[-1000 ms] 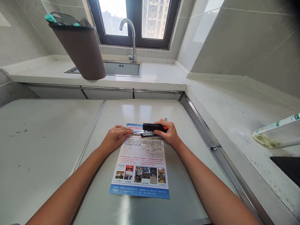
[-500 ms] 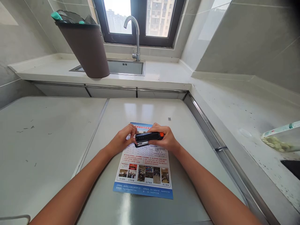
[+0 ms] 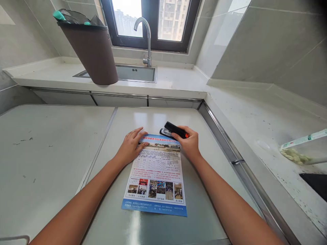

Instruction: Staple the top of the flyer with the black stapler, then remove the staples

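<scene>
A printed flyer [image 3: 158, 166] with a red title, small photos and a blue bottom band lies flat on the white tabletop. My left hand [image 3: 130, 146] rests on its upper left edge, fingers stretched out and the thumb over the paper. In my right hand [image 3: 190, 141] is a black stapler [image 3: 175, 128] with an orange-red end. It is held at the flyer's top right corner and points to the upper left. A gap shows between its upper arm and its base.
Ahead, a tall brown bin [image 3: 90, 54] stands on the counter beside a sink [image 3: 135, 73] with a curved faucet [image 3: 149, 41]. A side counter [image 3: 245, 119] runs along the right, carrying a clear plastic bag [image 3: 301, 151] with pale pieces inside.
My right hand has carried the stapler up and right from the flyer's upper middle to its top corner. The left hand has left the stapler, spreading its fingers at the paper's left edge.
</scene>
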Tool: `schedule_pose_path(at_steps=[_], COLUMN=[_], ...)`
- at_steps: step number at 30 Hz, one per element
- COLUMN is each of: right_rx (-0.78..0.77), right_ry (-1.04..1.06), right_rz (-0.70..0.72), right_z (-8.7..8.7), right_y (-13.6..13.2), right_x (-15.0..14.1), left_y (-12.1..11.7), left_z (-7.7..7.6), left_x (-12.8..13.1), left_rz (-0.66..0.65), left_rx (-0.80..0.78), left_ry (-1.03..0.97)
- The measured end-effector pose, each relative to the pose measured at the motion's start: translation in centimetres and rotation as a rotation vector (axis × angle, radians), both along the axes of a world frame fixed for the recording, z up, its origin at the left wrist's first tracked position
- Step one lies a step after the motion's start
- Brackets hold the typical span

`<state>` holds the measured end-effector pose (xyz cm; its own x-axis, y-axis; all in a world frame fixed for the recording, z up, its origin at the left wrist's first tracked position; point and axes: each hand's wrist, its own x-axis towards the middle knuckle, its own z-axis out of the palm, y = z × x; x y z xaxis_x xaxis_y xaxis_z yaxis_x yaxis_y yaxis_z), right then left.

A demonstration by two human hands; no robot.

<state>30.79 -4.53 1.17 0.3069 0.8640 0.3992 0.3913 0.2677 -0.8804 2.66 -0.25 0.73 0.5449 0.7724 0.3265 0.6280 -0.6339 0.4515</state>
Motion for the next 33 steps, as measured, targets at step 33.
schedule_pose_path(at_steps=[33], right_rx=[-0.085], right_ry=[-0.267], right_rz=[-0.26], right_z=[-2.3], right_y=[1.8], right_x=[2.6], left_y=[1.4], left_z=[1.1], left_x=[-3.3], left_rz=[-0.25], left_rx=[-0.591], left_ry=[-0.782])
